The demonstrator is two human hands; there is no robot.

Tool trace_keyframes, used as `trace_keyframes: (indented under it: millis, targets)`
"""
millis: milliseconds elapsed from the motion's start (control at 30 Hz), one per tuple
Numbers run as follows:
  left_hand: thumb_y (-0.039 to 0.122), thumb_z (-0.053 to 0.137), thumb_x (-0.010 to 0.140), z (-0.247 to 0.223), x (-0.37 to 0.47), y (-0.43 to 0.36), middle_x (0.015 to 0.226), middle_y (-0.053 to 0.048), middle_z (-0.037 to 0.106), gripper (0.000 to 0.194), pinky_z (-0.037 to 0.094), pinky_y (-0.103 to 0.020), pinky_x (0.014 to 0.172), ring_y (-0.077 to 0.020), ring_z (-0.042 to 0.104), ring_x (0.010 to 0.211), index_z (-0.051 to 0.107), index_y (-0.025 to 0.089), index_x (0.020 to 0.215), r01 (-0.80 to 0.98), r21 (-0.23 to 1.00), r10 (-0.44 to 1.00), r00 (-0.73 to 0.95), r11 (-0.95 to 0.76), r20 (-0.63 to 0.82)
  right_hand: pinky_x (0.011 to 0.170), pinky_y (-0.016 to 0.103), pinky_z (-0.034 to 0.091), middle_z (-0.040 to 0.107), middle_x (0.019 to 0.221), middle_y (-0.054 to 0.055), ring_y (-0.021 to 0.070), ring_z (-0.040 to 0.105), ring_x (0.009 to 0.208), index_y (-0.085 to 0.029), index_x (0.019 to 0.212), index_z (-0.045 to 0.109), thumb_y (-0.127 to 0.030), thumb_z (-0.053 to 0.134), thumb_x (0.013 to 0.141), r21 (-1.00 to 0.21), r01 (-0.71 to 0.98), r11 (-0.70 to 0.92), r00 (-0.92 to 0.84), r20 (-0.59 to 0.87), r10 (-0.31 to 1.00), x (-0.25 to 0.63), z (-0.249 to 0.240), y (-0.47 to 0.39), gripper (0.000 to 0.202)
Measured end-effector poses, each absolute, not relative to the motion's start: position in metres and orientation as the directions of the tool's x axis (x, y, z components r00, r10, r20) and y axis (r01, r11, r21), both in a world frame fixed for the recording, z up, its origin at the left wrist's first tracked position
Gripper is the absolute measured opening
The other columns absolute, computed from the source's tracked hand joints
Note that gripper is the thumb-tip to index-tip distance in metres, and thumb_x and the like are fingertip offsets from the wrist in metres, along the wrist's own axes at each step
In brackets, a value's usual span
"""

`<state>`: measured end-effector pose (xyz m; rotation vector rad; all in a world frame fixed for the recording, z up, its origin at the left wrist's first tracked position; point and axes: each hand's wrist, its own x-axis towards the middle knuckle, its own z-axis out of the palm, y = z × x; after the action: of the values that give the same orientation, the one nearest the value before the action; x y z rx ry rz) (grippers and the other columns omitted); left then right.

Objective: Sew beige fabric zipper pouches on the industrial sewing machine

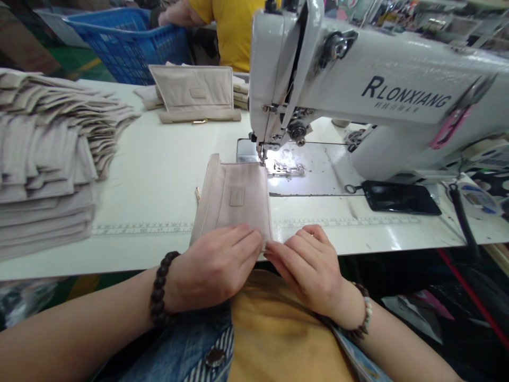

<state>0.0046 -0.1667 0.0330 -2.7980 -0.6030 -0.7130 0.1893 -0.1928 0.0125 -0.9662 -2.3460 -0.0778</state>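
A beige fabric pouch (248, 193) with a small stitched label lies flat on the table, its far right corner under the needle and presser foot (262, 154) of the sewing machine (350, 69). A gold zipper pull (198, 194) sticks out at its left side. Across the pouch's near edge lies my left hand (217, 260), its fingers together and pressing the fabric. At the near right corner, my right hand (308, 265) pinches the pouch's edge between thumb and fingers. The two hands' fingertips almost meet there.
Stacked beige fabric pieces (47, 159) fill the table's left side. More beige pouches (194, 90) stand behind. A black phone (401, 198) lies right of the machine bed, and pink-handled snips (453, 124) rest against the machine. Beyond are a blue basket (131, 40) and a person in yellow (234, 32).
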Motion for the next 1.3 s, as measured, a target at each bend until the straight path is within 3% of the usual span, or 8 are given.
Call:
trace_keyframes:
  millis: [200,333,467,667,1000,1300]
  targets:
    - [0.006,0.025,0.089,0.039,0.002,-0.164,0.081,-0.009,0.065,0.037,0.051,-0.027,0.074,-0.0162,0.059,0.075,0.061,0.007,0.081,0.429,0.017,0.381,0.785,-0.903,0.489,0.056,0.030,0.022,0.041,0.055,0.000,0.0122,0.030,0.056,-0.012,0.066,0.055,-0.004,0.040,0.081,-0.133,0.588,0.798,-0.625,0.551,0.553,0.187,0.021,-0.188,0.023]
    - [0.009,0.025,0.089,0.029,0.002,-0.156,0.078,-0.008,0.064,0.037,0.051,-0.026,0.066,-0.0152,0.058,0.070,0.060,0.009,0.078,0.413,0.088,0.411,0.817,-0.907,0.404,0.056,0.030,0.021,0.042,0.057,0.001,0.0127,0.031,0.057,-0.013,0.060,0.050,-0.004,0.036,0.082,-0.147,0.565,0.812,-0.668,0.497,0.554,0.185,0.017,-0.182,0.027]
    - [0.006,0.031,0.085,0.018,0.005,-0.147,0.077,-0.008,0.063,0.031,0.050,-0.027,0.060,-0.0163,0.056,0.067,0.059,0.011,0.074,0.430,0.053,0.424,0.851,-0.901,0.310,0.057,0.030,0.020,0.043,0.058,0.001,0.0127,0.032,0.056,-0.015,0.060,0.046,-0.005,0.036,0.082,-0.192,0.606,0.772,-0.659,0.423,0.622,0.184,0.003,-0.174,0.026]
    - [0.006,0.044,0.080,0.019,0.006,-0.132,0.083,-0.009,0.063,0.016,0.049,-0.028,0.063,-0.0175,0.056,0.073,0.060,0.009,0.080,0.433,-0.009,0.425,0.888,-0.901,0.174,0.059,0.029,0.021,0.049,0.057,0.001,0.0126,0.037,0.054,-0.015,0.066,0.049,-0.006,0.035,0.081,-0.272,0.675,0.686,-0.613,0.312,0.726,0.184,-0.003,-0.157,0.023]
    - [0.004,0.040,0.083,0.014,0.003,-0.096,0.089,-0.012,0.063,0.021,0.047,-0.027,0.077,-0.0168,0.057,0.082,0.060,0.004,0.090,0.374,-0.054,0.357,0.912,-0.926,0.201,0.057,0.031,0.017,0.055,0.058,-0.001,0.0116,0.043,0.051,-0.013,0.082,0.056,-0.012,0.047,0.081,-0.024,0.667,0.745,-0.737,0.126,0.664,0.189,0.012,-0.122,0.009]
    - [0.005,0.033,0.085,0.007,0.001,-0.065,0.085,-0.011,0.064,0.028,0.050,-0.028,0.070,-0.0175,0.058,0.075,0.061,0.006,0.086,0.377,-0.044,0.345,0.883,-0.925,0.319,0.054,0.031,0.011,0.057,0.057,-0.002,0.0111,0.042,0.049,-0.014,0.080,0.058,-0.016,0.049,0.083,0.050,0.683,0.729,-0.731,0.067,0.679,0.186,0.012,-0.090,0.010]
